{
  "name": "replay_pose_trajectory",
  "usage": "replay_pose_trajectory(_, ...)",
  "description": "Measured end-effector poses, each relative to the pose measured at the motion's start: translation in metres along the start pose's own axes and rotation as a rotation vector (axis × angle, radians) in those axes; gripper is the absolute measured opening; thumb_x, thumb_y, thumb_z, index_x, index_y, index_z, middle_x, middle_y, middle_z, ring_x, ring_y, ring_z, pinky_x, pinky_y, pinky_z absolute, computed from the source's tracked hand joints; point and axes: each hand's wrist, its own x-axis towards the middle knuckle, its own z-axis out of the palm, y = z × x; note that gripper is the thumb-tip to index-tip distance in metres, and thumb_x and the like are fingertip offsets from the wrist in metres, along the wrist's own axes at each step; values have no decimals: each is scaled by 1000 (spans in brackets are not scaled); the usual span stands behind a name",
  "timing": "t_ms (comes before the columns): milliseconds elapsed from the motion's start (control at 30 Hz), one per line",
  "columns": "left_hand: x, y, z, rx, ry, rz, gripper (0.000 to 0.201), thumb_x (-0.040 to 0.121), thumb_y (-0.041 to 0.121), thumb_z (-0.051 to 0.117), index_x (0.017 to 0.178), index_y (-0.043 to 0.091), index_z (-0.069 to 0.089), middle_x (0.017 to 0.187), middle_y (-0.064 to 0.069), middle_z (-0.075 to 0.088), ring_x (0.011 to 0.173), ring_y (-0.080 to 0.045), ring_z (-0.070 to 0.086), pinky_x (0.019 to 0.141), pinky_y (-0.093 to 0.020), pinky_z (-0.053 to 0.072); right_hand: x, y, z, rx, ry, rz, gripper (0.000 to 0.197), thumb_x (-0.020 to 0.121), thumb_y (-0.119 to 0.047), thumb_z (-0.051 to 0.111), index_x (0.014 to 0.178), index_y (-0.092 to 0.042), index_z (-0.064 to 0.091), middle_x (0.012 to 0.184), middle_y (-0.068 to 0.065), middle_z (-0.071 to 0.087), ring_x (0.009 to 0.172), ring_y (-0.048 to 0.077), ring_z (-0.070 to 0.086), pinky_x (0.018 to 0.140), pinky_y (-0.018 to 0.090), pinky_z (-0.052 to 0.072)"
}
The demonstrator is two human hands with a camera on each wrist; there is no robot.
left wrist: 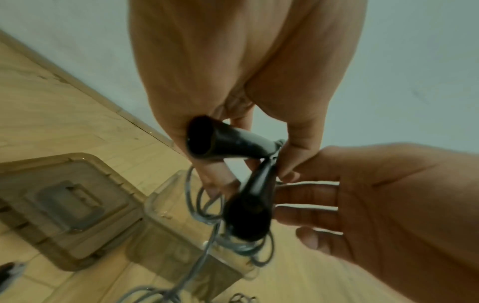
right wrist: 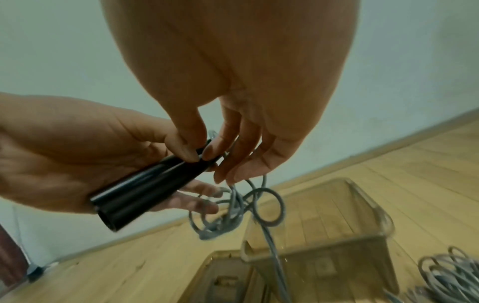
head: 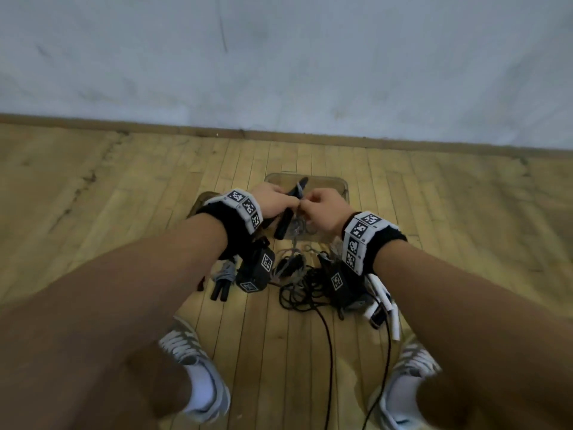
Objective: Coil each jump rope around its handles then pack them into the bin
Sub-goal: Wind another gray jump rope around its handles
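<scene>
My left hand (head: 273, 200) grips two black jump-rope handles (head: 286, 218) side by side, held above the clear bin (head: 338, 182). In the right wrist view the handles (right wrist: 145, 190) lie across the left palm. My right hand (right wrist: 199, 158) pinches with thumb and forefinger at their narrow ends, where the grey rope (right wrist: 249, 205) comes out. Its other fingers hang loosely spread. The grey rope (left wrist: 207, 242) hangs in loose loops below the handles (left wrist: 254, 205) towards the bin (left wrist: 181, 252).
The bin's clear lid (left wrist: 64, 205) lies on the wooden floor left of the bin. Near my shoes lie a coiled grey rope with black handles (head: 221, 280), a tangled black rope (head: 304, 294) and white handles (head: 384, 308). A pale wall (head: 279, 57) stands behind.
</scene>
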Motion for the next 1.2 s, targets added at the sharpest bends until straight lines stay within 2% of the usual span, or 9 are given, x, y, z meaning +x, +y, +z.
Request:
replay_pose_trajectory(200, -32, 57, -10, 30, -40, 71, 22, 95, 23, 65, 80, 7, 63, 68, -1, 57, 49, -7, 53, 44, -16, 37, -33, -38, -50, 142, -3, -36, 13, 103, -25, 54, 99, -13, 57, 95, 14, 72, 79, 29, 73, 74, 45, 62)
replay_pose_trajectory(333, -47, 89, 3, -526, -105, 98, 27, 96, -3, 47, 116, -4, 65, 100, -25, 69, 75, -28, 67, 68, -38, 60, -50, -55, -74, 276, -4, -60, 16, 107, -23, 44, 108, -12, 56, 95, 14, 69, 72, 25, 69, 66, 38, 61)
replay_pose_trajectory(400, -60, 103, 6, -690, -181, 97, 33, 93, -5, 40, 120, -5, 60, 98, -21, 64, 78, -30, 64, 64, -39, 58, -59, -61, -82, 260, 9, -118, 20, 108, -21, 40, 109, -13, 58, 94, 16, 66, 76, 26, 65, 70, 43, 59)
replay_pose_trajectory(467, -72, 115, 3, -778, -278, 134, 41, 87, 4, 43, 124, -6, 57, 104, -20, 61, 89, -31, 61, 72, -39, 56, -64, -64, -89, 246, 26, -146, 22, 108, -27, 42, 122, -17, 56, 106, 19, 68, 86, 31, 67, 81, 54, 58)
replay_pose_trajectory(633, -72, 124, -10, -772, -412, 282, 55, 81, 32, 46, 126, 3, 58, 116, -14, 53, 104, -28, 50, 92, -46, 52, -63, -63, -101, 299, 75, -194, 30, 106, -33, 48, 135, -24, 49, 109, 7, 71, 92, 26, 74, 84, 49, 62)
replay_pose_trajectory(767, -70, 121, -13, -559, -265, 383, 43, 98, 37, 46, 130, 18, 67, 138, -1, 63, 128, -20, 52, 105, -46, 45, -58, -53, -107, 307, 135, -242, 19, 106, -20, 41, 119, -19, 55, 82, 4, 55, 72, 25, 56, 73, 46, 55)
replay_pose_trajectory(967, -42, 121, -24, -519, 315, 435, 24, 97, 23, 62, 120, 17, 62, 118, 3, 65, 114, -13, 60, 97, -35, 47, -58, -57, -108, 362, -10, -273, 26, 109, -26, 41, 126, -11, 53, 68, -3, 43, 49, 10, 34, 48, 28, 30)
replay_pose_trajectory(1133, -35, 119, -33, -819, -48, 615, 55, 81, 22, 51, 134, 11, 58, 119, -19, 71, 111, -25, 68, 94, -35, 54, -63, -66, -112, 413, -149, -284, 51, 107, -50, 35, 129, -9, 58, 68, -3, 43, 52, 11, 29, 47, 25, 25)
replay_pose_trajectory(1200, -36, 121, -32, -885, -142, 609, 59, 80, 22, 47, 134, -1, 58, 108, -22, 72, 97, -32, 69, 80, -36, 56, -61, -67, -117, 430, -184, -284, 57, 107, -51, 34, 129, -3, 56, 67, -3, 43, 52, 12, 29, 45, 24, 24)
